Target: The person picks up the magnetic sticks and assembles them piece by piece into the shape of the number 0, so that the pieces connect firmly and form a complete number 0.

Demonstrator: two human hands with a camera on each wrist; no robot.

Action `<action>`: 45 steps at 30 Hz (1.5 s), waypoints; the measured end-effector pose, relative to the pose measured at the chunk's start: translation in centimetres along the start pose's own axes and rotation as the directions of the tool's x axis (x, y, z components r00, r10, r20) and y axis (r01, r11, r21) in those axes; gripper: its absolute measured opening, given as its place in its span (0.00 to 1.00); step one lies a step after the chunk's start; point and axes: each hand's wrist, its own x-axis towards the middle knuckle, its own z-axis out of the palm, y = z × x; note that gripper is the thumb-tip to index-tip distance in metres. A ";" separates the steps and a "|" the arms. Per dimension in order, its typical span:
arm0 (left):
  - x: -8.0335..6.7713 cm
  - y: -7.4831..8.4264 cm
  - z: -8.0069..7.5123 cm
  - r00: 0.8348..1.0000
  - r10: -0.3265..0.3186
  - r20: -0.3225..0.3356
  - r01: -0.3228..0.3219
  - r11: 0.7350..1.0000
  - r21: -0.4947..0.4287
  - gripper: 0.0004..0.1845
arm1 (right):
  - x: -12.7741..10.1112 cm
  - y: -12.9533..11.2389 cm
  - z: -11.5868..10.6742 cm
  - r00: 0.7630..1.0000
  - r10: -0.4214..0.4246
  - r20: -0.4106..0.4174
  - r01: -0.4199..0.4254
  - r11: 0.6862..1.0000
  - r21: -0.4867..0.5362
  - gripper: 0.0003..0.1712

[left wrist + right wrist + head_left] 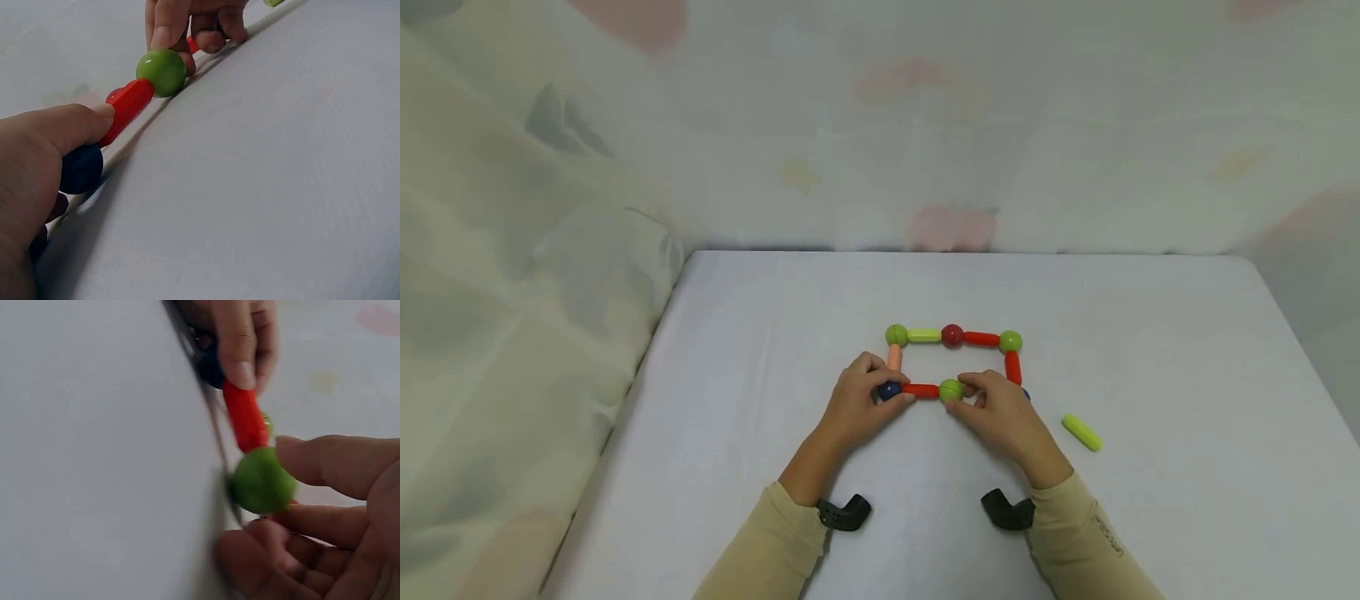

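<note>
left hand (859, 398) is pinching the dark blue ball (889, 390) and the near end of the red stick (921, 390), and right hand (1002, 414) has its fingertips clamped on the green ball (951, 389) at the stick's other end. i'd say hold the blue ball still and nudge the green ball straight in line so the joint doesn't kink. a spare yellow-green stick (1082, 432) lies right of the green ball. no containers anywhere, just the white table (760, 350).

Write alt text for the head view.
Two hands work on a flat frame of coloured rods and balls on a white table: the left hand holds the blue ball, the right hand touches the green ball. A loose yellow-green rod lies to the right.
</note>
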 end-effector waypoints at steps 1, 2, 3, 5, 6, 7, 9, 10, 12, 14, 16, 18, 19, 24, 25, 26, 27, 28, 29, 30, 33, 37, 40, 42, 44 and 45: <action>0.0 0.0 0.0 1.000 -0.001 0.001 0.001 1.000 -0.002 0.10 | -0.2 0.0 -0.4 1.000 0.003 0.014 -0.003 1.000 0.005 0.27; -0.1 0.1 0.0 1.000 -0.003 0.001 0.003 1.000 -0.006 0.11 | -0.4 -0.1 -1.0 1.000 0.002 0.027 -0.003 1.000 0.012 0.27; -0.1 0.1 0.0 1.000 -0.004 0.002 0.004 1.000 -0.010 0.11 | -0.7 -0.1 -1.6 0.999 -0.001 0.037 0.000 1.000 0.022 0.27; -0.1 0.1 -0.1 1.000 -0.011 0.006 0.011 1.000 -0.013 0.11 | -1.3 0.0 -3.2 0.999 -0.008 0.037 0.006 0.999 0.046 0.27; -0.1 0.1 -0.1 1.000 -0.013 0.011 0.014 1.000 -0.012 0.11 | -1.6 0.1 -4.2 1.000 -0.012 0.024 0.011 0.999 0.043 0.26; 0.0 0.2 -0.1 1.000 -0.016 0.017 0.016 1.000 -0.014 0.12 | -2.0 0.2 -5.2 1.000 -0.013 0.003 0.013 1.000 0.025 0.25; 0.0 0.2 -0.1 1.000 -0.016 0.026 0.016 1.000 -0.009 0.13 | -2.6 0.9 -7.1 0.999 -0.011 -0.047 0.009 0.999 -0.033 0.23; 0.0 0.2 -0.2 0.999 -0.015 0.029 0.015 1.000 -0.006 0.13 | -2.9 1.4 -7.9 0.998 -0.002 -0.069 -0.002 0.998 -0.069 0.23; 0.1 0.3 -0.3 1.000 -0.003 0.028 0.003 1.000 0.010 0.15 | -3.5 2.6 -9.4 0.995 0.019 -0.097 -0.032 0.989 -0.144 0.23; 0.1 0.3 -0.4 1.000 0.028 0.008 -0.029 0.998 0.052 0.15 | -3.8 3.8 -10.4 0.996 0.039 -0.083 -0.054 0.981 -0.187 0.25; 0.4 0.5 -0.7 0.996 0.083 -0.017 -0.081 0.991 0.103 0.16 | -4.1 5.0 -11.0 0.997 0.057 -0.047 -0.065 0.977 -0.203 0.26; 0.8 0.9 -0.8 0.987 0.157 -0.034 -0.149 0.975 0.162 0.16 | -4.3 5.9 -11.3 0.998 0.061 -0.007 -0.061 0.977 -0.206 0.26; 1.1 1.1 -0.9 0.981 0.192 -0.033 -0.182 0.964 0.193 0.16 | -4.4 6.4 -11.3 0.998 0.066 0.014 -0.062 0.977 -0.204 0.27; 2.6 3.0 -0.6 0.955 0.292 0.053 -0.294 0.909 0.295 0.16 | -4.2 8.1 -10.6 0.991 0.091 0.103 -0.072 0.982 -0.176 0.25; 2.9 3.4 -0.5 0.953 0.292 0.075 -0.301 0.904 0.304 0.16 | -4.2 8.3 -10.4 0.989 0.098 0.112 -0.078 0.982 -0.171 0.24; 3.2 3.8 -0.3 0.953 0.288 0.097 -0.304 0.900 0.313 0.16 | -4.1 8.4 -10.2 0.988 0.104 0.117 -0.084 0.983 -0.166 0.22; 3.4 4.2 -0.1 0.953 0.275 0.123 -0.301 0.899 0.318 0.17 | -4.1 8.6 -10.0 0.987 0.105 0.121 -0.085 0.983 -0.162 0.21; 3.6 4.5 0.0 0.953 0.262 0.150 -0.298 0.896 0.330 0.17 | -4.1 8.6 -9.8 0.987 0.107 0.122 -0.087 0.983 -0.159 0.20; 3.7 4.7 0.3 0.953 0.244 0.181 -0.294 0.892 0.343 0.18 | -4.1 8.7 -9.7 0.987 0.107 0.119 -0.087 0.983 -0.161 0.19; 3.8 4.9 0.5 0.951 0.226 0.213 -0.290 0.889 0.353 0.18 | -4.1 8.7 -9.6 0.988 0.106 0.110 -0.088 0.983 -0.159 0.18; 3.9 5.3 0.9 0.939 0.171 0.298 -0.281 0.882 0.380 0.19 | -4.0 8.3 -9.6 0.996 0.071 0.059 -0.061 0.985 -0.160 0.17; 3.9 5.5 1.0 0.934 0.125 0.334 -0.257 0.885 0.387 0.19 | -3.3 6.6 -9.6 0.998 -0.044 -0.052 0.036 0.989 -0.143 0.14; 3.9 5.4 1.0 0.935 0.115 0.337 -0.246 0.892 0.379 0.19 | -2.2 4.5 -8.9 0.987 -0.138 -0.081 0.128 0.984 -0.121 0.12; 3.8 5.3 1.0 0.935 0.114 0.336 -0.243 0.897 0.369 0.19 | -1.4 3.0 -8.1 0.980 -0.186 -0.065 0.178 0.977 -0.113 0.11; 3.7 5.3 1.0 0.936 0.119 0.331 -0.241 0.904 0.355 0.19 | -0.6 1.8 -7.3 0.975 -0.221 -0.033 0.216 0.970 -0.110 0.10; 3.6 5.3 1.1 0.937 0.121 0.327 -0.238 0.908 0.345 0.19 | -0.2 1.2 -6.8 0.972 -0.234 -0.012 0.232 0.966 -0.116 0.10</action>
